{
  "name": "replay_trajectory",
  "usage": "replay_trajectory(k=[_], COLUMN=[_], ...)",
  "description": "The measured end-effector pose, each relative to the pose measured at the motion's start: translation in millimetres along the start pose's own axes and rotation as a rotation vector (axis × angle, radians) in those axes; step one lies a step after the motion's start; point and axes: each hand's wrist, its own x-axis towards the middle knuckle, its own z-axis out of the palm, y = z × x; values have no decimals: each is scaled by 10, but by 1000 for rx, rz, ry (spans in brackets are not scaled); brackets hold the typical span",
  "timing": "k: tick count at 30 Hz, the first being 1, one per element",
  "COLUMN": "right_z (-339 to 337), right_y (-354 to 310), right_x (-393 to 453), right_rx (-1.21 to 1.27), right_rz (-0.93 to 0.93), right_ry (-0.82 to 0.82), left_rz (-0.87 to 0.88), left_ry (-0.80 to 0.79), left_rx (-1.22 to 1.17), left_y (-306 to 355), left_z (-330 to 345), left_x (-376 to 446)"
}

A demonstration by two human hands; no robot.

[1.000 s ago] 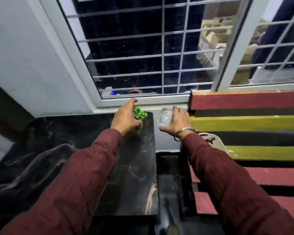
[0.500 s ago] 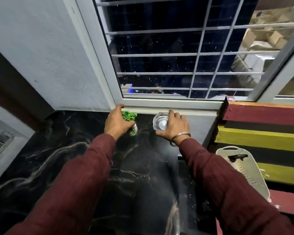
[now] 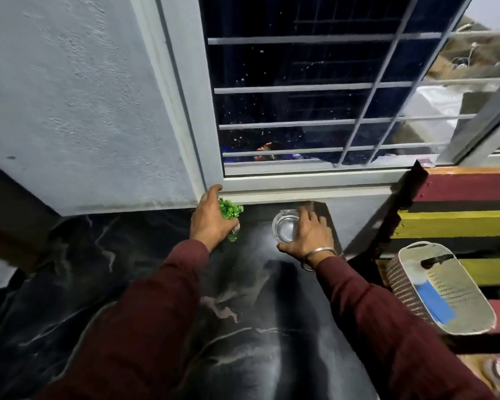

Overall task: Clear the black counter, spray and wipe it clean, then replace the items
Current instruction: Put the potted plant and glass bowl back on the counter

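Observation:
The black marbled counter runs below a barred window. At its far edge my left hand is wrapped around a small green artificial plant, whose pot is mostly hidden by my fingers. To the right, my right hand grips a clear round glass dish that rests on or just above the counter near the right corner. Both sleeves are dark maroon, and a metal bangle circles my right wrist.
A grey wall and the white window frame bound the counter at the back. Right of the counter are red, yellow and black painted slats, and a woven oval basket holding a blue-marked item.
The view has swung left and closer to the counter. Both hands keep hold of the plant and the glass dish near the window sill, now lower over the counter's back edge.

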Motion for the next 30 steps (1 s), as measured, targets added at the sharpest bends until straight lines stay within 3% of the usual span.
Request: replay_trajectory(k=[6, 13, 30], right_z=[396, 740, 1118], right_y=[-187, -302, -336], right_x=[215, 478, 977], right_rx=[45, 64, 58], right_rz=[67, 49, 57], right_ry=[-72, -33, -48], left_rz=[-60, -137, -99], left_ry=[-33, -31, 26], left_rx=[-24, -21, -104], left_y=[-351, -528, -616], left_z=[291, 584, 944], left_x=[264, 498, 878])
